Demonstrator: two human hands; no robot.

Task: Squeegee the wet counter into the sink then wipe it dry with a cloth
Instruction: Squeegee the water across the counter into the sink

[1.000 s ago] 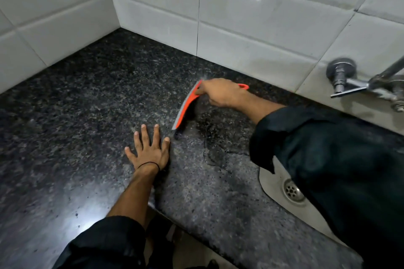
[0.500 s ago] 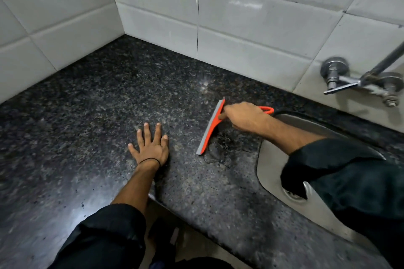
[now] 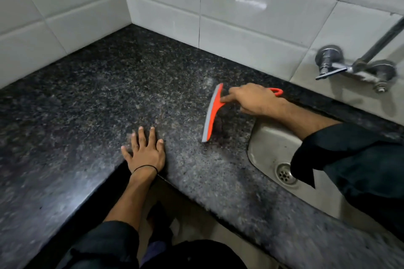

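**Orange squeegee parked just short of the sink**

My right hand has its fingers wrapped round the squeegee handle, index finger stretched out onto the head. It's bright orange with a grey rubber strip, blade edge down on the speckled black worktop, near the steel sink. There's a dark patch behind the blade, probably water. Left hand lies flat, fingers spread.

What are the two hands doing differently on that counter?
The left hand lies flat and empty, fingers spread near the counter's front edge; the right hand is closed around the orange squeegee. The left wrist wears a thin black band; the right wrist shows none. The right is nearer the sink. Both arms wear dark sleeves.
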